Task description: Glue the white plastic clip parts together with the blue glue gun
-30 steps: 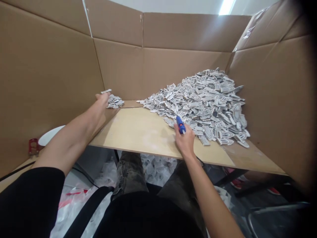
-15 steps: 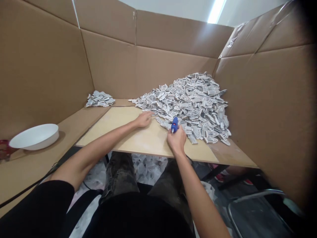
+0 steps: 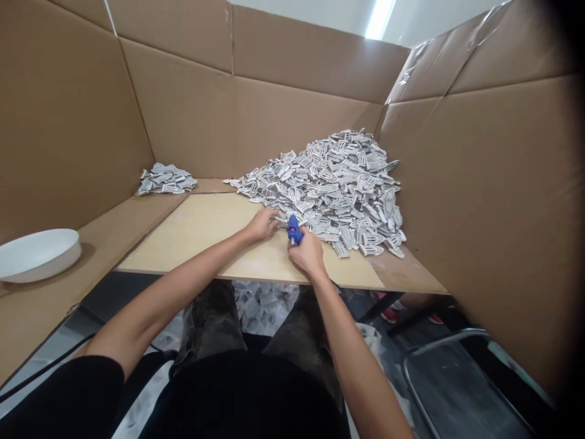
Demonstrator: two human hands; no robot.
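A large pile of flat grey-white slotted pieces [image 3: 329,183] covers the right and back of the pale board [image 3: 192,225]. My right hand [image 3: 307,251] is closed round a small blue tool [image 3: 294,230], which looks like a glue gun. To its left, my left hand [image 3: 264,224] pinches one small whitish piece [image 3: 281,219] at the near edge of the pile. That piece is close to the blue tool; whether they touch cannot be told.
A smaller heap of similar pieces [image 3: 167,178] lies at the back left. A white bowl [image 3: 41,256] stands at the far left. Cardboard walls [image 3: 301,116] enclose the table, and a metal-framed chair [image 3: 457,378] stands low at the right. A person's red shoes show beneath.
My left hand now holds a piece lifted from the pile's edge. My right hand has brought the blue tool closer to it. The whole view has shifted a little.
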